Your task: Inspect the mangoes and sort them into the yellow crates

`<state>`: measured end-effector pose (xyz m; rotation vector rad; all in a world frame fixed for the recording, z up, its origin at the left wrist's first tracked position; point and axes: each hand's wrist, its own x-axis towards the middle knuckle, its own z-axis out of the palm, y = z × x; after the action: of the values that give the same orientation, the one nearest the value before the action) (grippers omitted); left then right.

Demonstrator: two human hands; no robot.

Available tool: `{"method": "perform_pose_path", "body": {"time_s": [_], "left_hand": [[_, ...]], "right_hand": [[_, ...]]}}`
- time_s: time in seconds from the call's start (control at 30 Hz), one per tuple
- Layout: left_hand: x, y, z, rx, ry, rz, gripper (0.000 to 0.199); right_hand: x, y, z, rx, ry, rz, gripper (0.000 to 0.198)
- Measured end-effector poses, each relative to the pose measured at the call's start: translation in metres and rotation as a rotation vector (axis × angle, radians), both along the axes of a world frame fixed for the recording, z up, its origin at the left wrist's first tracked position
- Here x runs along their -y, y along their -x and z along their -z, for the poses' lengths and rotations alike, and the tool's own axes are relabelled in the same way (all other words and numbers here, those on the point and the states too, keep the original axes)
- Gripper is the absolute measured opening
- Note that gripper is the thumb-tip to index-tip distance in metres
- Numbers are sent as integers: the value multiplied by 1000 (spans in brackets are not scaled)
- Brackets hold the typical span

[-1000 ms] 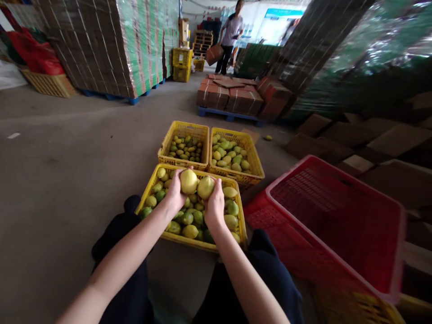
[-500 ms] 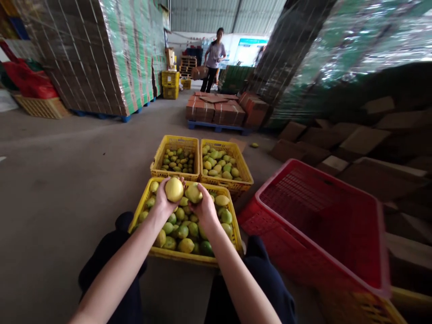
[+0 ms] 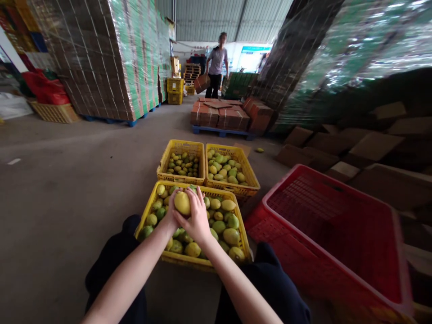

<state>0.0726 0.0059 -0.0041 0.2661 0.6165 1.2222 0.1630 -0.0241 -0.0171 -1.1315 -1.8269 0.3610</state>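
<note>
A large yellow lemon [image 3: 182, 203] is held above the front yellow crate [image 3: 205, 262]. My left hand [image 3: 171, 212] is closed around its left side. My right hand [image 3: 197, 218] is closed against its right side, fingers pointing up and thumb underneath. A greenish fruit [image 3: 193, 187] shows just past my right fingertips; whether it is touched, I cannot tell. Several yellow and green lemons [image 3: 231, 236] fill the crate below my hands, partly hidden by my hands and forearms.
Two yellow crates, one with small lemons [image 3: 182, 164] and one with larger ones [image 3: 227, 168], stand behind. A red crate [image 3: 280, 225] is at right. Beyond are flattened cartons [image 3: 374, 146], a pallet of boxes [image 3: 219, 117], wrapped stacks [image 3: 87, 58] and a person [image 3: 218, 63] carrying a box.
My right hand has moved left from a separate green-yellow lemon onto the yellow one in my left hand. The view has shifted slightly. The person at the back has turned, still carrying a box.
</note>
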Motion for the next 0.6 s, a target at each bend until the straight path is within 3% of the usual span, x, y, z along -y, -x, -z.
{"method": "perform_pose_path", "body": {"time_s": [0.13,0.27,0.4,0.5,0.6], "left_hand": [[1,4,0,10,-56,8,34],[-11,11,-14,34,9,-120,30],[-21,25,-34,2,-18,-286,26],[-15,32,-46,-144,-159,-383,30],[-3,29,-50,-375,-381,-449,32]], "right_hand": [[6,7,-4,66,-129,-45,57],[4,5,-9,26,-170,-113,53],[-1,-15,-22,-168,-173,-87,56],[-5,-28,-30,-344,-126,-43,54],[-5,-28,-33,-381,-156,-51,54]]}}
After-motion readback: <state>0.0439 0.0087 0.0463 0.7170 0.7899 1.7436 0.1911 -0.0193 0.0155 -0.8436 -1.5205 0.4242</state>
